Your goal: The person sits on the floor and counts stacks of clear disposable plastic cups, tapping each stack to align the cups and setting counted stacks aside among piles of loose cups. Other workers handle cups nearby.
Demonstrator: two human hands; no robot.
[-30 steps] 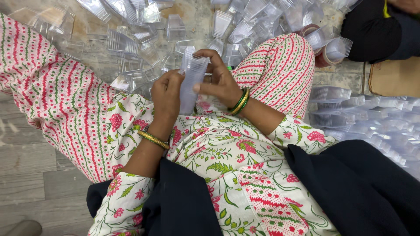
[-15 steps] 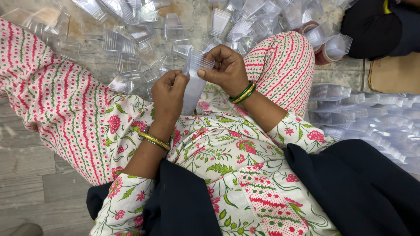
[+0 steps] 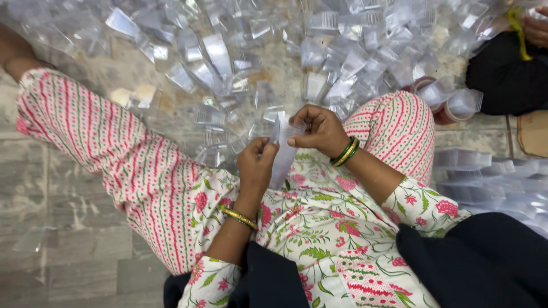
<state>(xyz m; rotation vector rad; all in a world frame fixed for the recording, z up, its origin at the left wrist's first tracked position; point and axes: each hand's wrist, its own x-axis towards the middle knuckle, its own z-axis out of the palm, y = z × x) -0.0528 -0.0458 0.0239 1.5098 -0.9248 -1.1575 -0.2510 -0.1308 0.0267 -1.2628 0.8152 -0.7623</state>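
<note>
Change since earlier frames: the clear plastic piece (image 3: 282,149) is now gripped by both hands at once; half a second ago its top edge was being pulled by the right hand while the left was closed lower down, and a second ago it was held upright between the two hands. The hands are drawn closer together now.

Meaning for the work: the piece is judged to be mid-handling, being pinched or folded rather than set aside.

Left hand (image 3: 256,165): fingers are curled shut on the piece's left edge; the piece lies just right of the fingertips.

Right hand (image 3: 321,130): thumb and forefinger are pinched on the upper right corner; the piece hangs below and left of them.

Position of the piece: between the two hands, above the lap, roughly upright.

Pile of clear plastic packs (image 3: 274,51): spread on the floor beyond the fingers; contents cannot be told.

Stacked clear trays (image 3: 485,171): well right of the right hand, nested; nothing is seen inside.

Reddish round container (image 3: 439,97): beyond the knee, with clear pieces resting in it.

Other person's hand (image 3: 536,25): far right, kept apart.
</note>
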